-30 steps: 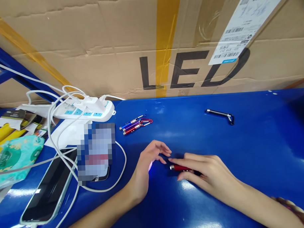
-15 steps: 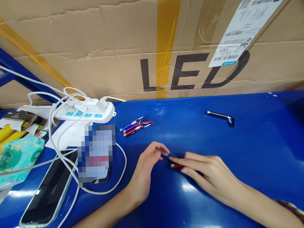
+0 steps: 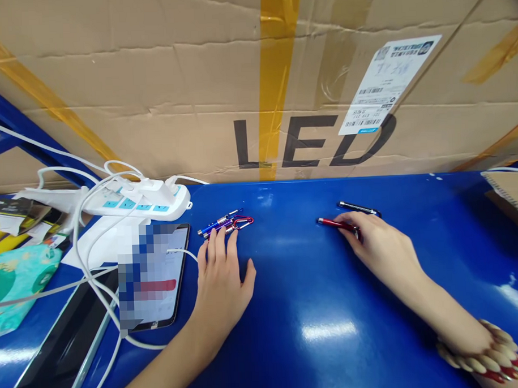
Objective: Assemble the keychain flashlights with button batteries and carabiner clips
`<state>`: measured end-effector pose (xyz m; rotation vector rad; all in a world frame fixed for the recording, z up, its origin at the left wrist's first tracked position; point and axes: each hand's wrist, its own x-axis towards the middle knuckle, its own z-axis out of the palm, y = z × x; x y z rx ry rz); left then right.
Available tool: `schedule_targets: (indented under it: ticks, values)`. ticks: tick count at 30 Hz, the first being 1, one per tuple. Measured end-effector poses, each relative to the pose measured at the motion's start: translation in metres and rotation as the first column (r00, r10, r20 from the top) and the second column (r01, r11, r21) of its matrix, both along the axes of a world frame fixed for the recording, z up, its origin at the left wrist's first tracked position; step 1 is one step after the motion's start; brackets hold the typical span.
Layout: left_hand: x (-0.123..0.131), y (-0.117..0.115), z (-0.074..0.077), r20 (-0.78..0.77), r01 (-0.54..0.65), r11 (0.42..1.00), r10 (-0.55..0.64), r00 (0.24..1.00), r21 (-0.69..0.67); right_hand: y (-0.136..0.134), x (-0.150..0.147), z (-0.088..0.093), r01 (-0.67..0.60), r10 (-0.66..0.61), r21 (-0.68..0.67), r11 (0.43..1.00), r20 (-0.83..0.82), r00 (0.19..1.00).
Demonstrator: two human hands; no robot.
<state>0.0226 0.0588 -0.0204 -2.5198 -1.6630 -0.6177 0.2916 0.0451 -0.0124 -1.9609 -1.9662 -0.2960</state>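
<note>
In the head view, my right hand [image 3: 377, 243] pinches a red keychain flashlight [image 3: 333, 222] by its clip end, low at the tabletop and just in front of a black keychain flashlight [image 3: 358, 207]. I cannot tell whether the red one touches the table. To the left, my left hand [image 3: 223, 277] lies palm down with fingers extended and thumb apart. Its fingertips reach a small group of keychain flashlights: a blue one [image 3: 211, 225] at the back, with a purple one and a red carabiner clip [image 3: 243, 221] in front. My fingers partly cover the group's front.
A blue table [image 3: 288, 306] meets a large cardboard box [image 3: 188, 106] along its back edge. At left are a white power strip [image 3: 180, 202], looped white cables, two phones [image 3: 181, 276], and a green tissue pack [image 3: 24, 287]. Another cardboard piece [image 3: 509, 191] stands at right.
My right hand has carried the red keychain flashlight rightward and away from me, beside the black one. My left hand has moved left to the group and spread its fingers.
</note>
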Motion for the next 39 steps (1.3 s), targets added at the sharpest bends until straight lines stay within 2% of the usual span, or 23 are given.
schedule_targets:
  ticks: [3,6,13,17,20,22,23,28,30,35,37,39]
  values:
    - [0.0,0.0,0.004,-0.071,-0.003,1.0,0.005,0.997,0.029,0.002,0.011,0.001,0.08,-0.08,-0.011,0.997,0.032,0.996]
    - [-0.001,0.001,0.007,-0.105,-0.002,1.0,0.004,0.994,0.02,0.003,0.019,0.002,0.065,-0.063,-0.038,0.997,0.063,0.996]
    - [0.0,-0.001,0.008,0.014,0.131,0.979,-0.13,0.991,-0.158,0.001,0.029,-0.004,0.008,-0.007,-0.007,1.0,0.069,0.998]
    - [0.003,-0.007,0.011,0.148,0.242,0.922,-0.205,0.967,-0.304,0.004,0.027,-0.004,-0.047,0.041,0.067,0.997,0.086,0.995]
    - [0.006,-0.014,0.012,0.251,0.405,0.847,-0.333,0.909,-0.345,0.005,0.012,0.0,-0.145,0.147,0.054,0.988,-0.035,0.989]
    - [0.007,-0.019,0.012,0.3,0.499,0.797,-0.41,0.861,-0.341,0.001,-0.005,0.003,-0.264,0.276,0.103,0.959,-0.135,0.952]
    - [0.008,-0.021,0.013,0.322,0.525,0.781,-0.429,0.844,-0.338,-0.004,-0.016,0.004,-0.332,0.342,0.082,0.94,-0.173,0.924]
    - [0.008,-0.027,0.018,0.436,0.58,0.752,-0.429,0.792,-0.314,-0.036,-0.061,0.009,-0.596,0.572,-0.015,0.803,-0.26,0.778]
    - [0.007,-0.028,0.02,0.467,0.63,0.722,-0.469,0.749,-0.285,-0.044,-0.069,0.008,-0.631,0.597,-0.016,0.775,-0.305,0.742]
    - [0.008,-0.028,0.02,0.473,0.703,0.689,-0.567,0.675,-0.177,-0.043,-0.068,0.007,-0.632,0.611,0.082,0.771,-0.378,0.696]
    - [0.009,-0.027,0.018,0.53,0.707,0.691,-0.548,0.647,-0.15,-0.042,-0.067,0.007,-0.632,0.611,0.101,0.768,-0.41,0.677]
    - [0.01,-0.026,0.015,0.621,0.705,0.692,-0.487,0.614,-0.154,-0.041,-0.068,0.009,-0.63,0.585,0.062,0.774,-0.451,0.675]
